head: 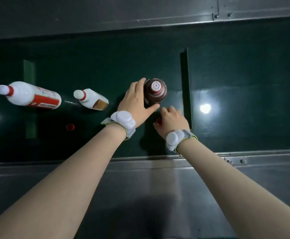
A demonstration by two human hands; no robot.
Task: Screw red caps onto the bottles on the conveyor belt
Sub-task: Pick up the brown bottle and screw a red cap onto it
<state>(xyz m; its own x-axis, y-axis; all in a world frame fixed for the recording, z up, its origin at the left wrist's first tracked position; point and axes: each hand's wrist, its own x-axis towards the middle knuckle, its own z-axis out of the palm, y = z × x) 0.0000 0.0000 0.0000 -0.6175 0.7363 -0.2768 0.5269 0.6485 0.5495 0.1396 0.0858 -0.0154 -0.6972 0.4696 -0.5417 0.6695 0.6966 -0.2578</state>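
The left hand (135,102) wraps thumb and fingers around the brown bottle (155,91), upright on the conveyor belt (244,75). The right hand (172,119) curls over a red cap (158,120) beside its thumb; whether the fingers pinch it cannot be told. Risks: cross-threading on the uncapped neck; the cap slipping from a weak pinch.

Dark green conveyor belt (227,83) between grey metal rails (140,169). Glossy brown bottle (155,94) with white neck; two white bottles, the larger (28,95) with red-and-white label and red collar, the smaller (89,99) with tan panel. Red caps (70,127), and pale grey wristbands (123,119) edged yellow-green.
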